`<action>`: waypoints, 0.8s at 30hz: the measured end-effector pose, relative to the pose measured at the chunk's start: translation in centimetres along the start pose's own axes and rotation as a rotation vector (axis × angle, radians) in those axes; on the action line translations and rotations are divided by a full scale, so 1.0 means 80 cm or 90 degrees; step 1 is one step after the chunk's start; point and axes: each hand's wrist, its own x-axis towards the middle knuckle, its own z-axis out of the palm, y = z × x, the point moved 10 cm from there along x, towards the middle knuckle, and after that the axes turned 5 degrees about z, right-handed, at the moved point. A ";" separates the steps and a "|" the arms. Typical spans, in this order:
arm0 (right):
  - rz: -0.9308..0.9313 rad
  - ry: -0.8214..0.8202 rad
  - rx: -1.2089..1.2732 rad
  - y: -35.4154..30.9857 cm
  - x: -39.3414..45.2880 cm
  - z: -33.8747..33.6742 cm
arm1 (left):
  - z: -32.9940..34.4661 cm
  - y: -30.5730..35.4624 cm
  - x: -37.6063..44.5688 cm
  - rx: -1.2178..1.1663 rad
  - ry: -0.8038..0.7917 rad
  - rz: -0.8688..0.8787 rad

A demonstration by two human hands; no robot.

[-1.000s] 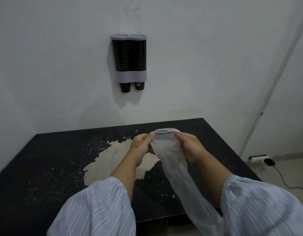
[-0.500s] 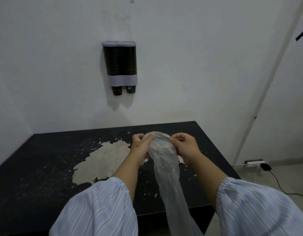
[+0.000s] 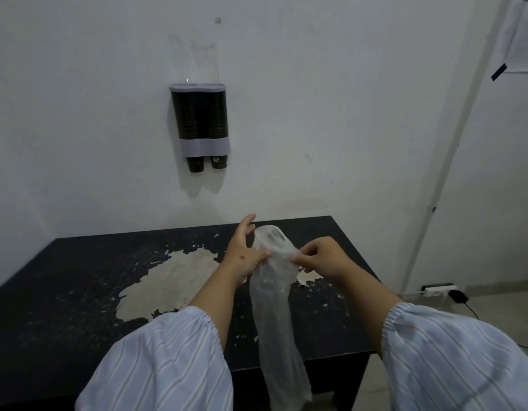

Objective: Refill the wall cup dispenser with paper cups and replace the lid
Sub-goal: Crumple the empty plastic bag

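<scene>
Crinkled clear plastic sleeve [image 3: 271, 280] hangs pinched in right hand [image 3: 322, 258]; left hand [image 3: 245, 250] touches it, fingers straight.

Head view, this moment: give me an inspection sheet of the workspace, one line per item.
Surface: black table, coating peeled in a pale patch.
Job's things: wall cup dispenser, both tubes showing dark cups; clear lid stands raised above it; empty plastic sleeve hangs over the table edge.
Clutter: nothing seen.
Hands: left hand, fingers extended, touches the sleeve's mouth; right hand pinches it.
Cables: black cord from a floor power strip.
Surroundings: white wall, taped paper on the right.
</scene>
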 end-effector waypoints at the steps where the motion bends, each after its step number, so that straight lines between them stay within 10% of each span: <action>1: 0.000 0.002 -0.001 0.000 -0.001 -0.004 | 0.002 0.004 -0.001 0.002 -0.009 0.009; 10: 0.143 -0.064 0.353 0.033 -0.001 0.011 | -0.003 -0.002 -0.004 0.058 0.046 -0.023; 24: -0.051 -0.081 0.004 -0.008 -0.012 0.027 | 0.017 -0.007 -0.013 0.048 0.064 -0.009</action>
